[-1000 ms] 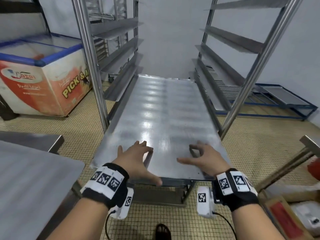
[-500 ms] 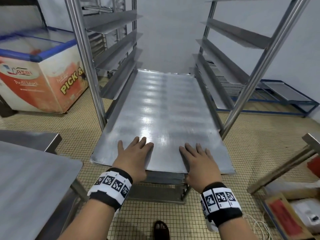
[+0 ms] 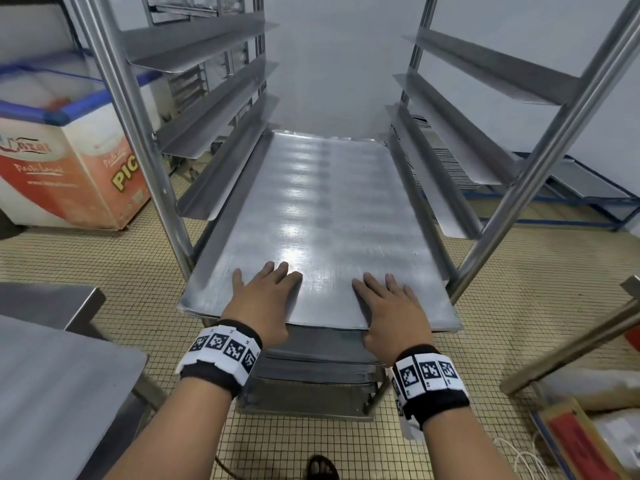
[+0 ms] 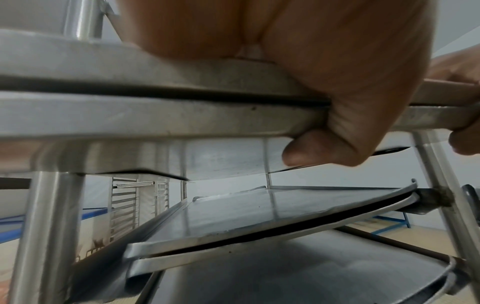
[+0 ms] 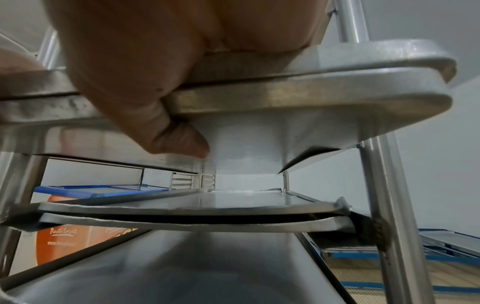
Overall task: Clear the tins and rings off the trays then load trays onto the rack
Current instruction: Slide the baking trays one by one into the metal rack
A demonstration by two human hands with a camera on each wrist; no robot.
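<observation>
A bare steel tray (image 3: 329,220) lies on the rack's runners (image 3: 221,188), its front edge sticking out past the posts. My left hand (image 3: 266,299) and right hand (image 3: 391,310) lie on that front edge, fingers flat on top. In the left wrist view my left thumb (image 4: 324,148) curls under the rim (image 4: 155,115), which looks like two stacked trays. In the right wrist view my right thumb (image 5: 171,139) hooks under the rim (image 5: 311,98) too. More trays (image 4: 259,216) sit on the level below. No tins or rings are in view.
A chest freezer (image 3: 69,161) stands at the left, with a steel table (image 3: 52,375) near my left arm. At the right are a blue floor frame with trays (image 3: 588,188), slanted table legs (image 3: 571,344) and a cardboard box (image 3: 581,441). The rack's upper runners (image 3: 194,46) hold nothing.
The tray has slid deeper into the rack. My fingers, curled a second ago, now lie flat on the tray, and I stand closer.
</observation>
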